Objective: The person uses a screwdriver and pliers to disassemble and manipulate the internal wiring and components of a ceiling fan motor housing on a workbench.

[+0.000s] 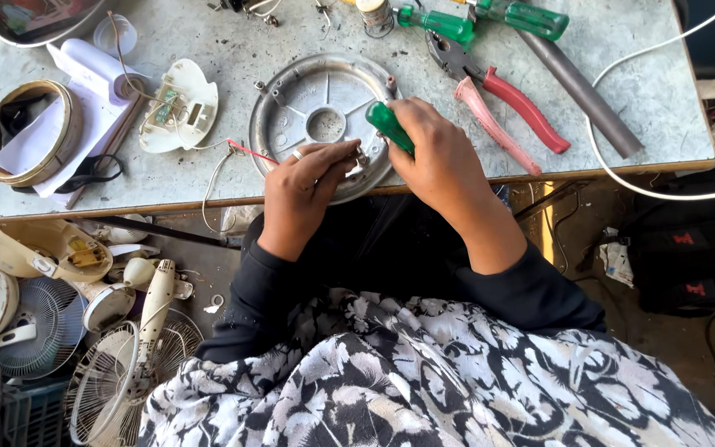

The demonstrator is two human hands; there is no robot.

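A round grey metal plate (308, 91) with spokes and a centre hole lies on the workbench near its front edge. My right hand (436, 157) grips a green-handled screwdriver (388, 126), its tip down at the plate's front rim. My left hand (304, 186), with a ring on one finger, pinches a small part at that same rim spot, right beside the screwdriver tip. A red wire (250, 151) runs from the plate's left edge.
Red-handled pliers (502, 103), two green screwdrivers (490, 16), a grey rod (581, 87) and a white cable (622, 178) lie right. A white plastic cover with a circuit board (177, 108), papers and a brass ring (31, 132) lie left. Fan parts (117, 372) sit on the floor.
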